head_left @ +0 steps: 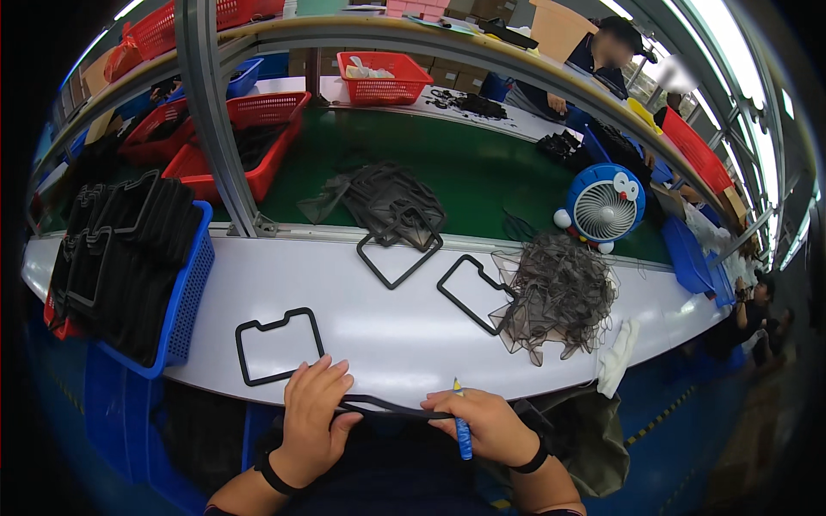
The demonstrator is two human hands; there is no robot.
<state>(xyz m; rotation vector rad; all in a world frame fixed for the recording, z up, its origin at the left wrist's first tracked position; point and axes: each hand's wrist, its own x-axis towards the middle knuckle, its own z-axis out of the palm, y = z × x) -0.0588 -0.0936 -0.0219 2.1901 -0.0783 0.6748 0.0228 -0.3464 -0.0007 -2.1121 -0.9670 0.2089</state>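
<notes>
At the table's near edge, a thin black gasket-like frame (387, 403) stretches between my hands, seen almost edge-on. My left hand (311, 421) has its fingers extended together, with one end of the frame passing between them and the thumb. My right hand (495, 427) pinches the other end. A blue, pen-like tool (463, 437) with a pointed yellowish tip is also in its grip. Just beyond my left fingers lies another black notched frame (242, 354). A similar frame (465, 305) rests farther right, against a heap of dark sheer mesh pieces (555, 297).
A blue basket (194, 292) packed with black frames stands left. Dark mesh (391, 202) and a frame (393, 285) lie at the middle back, before a metal post (211, 120). A blue fan (607, 206) and white glove (615, 357) are right. Another person (602, 56) sits across.
</notes>
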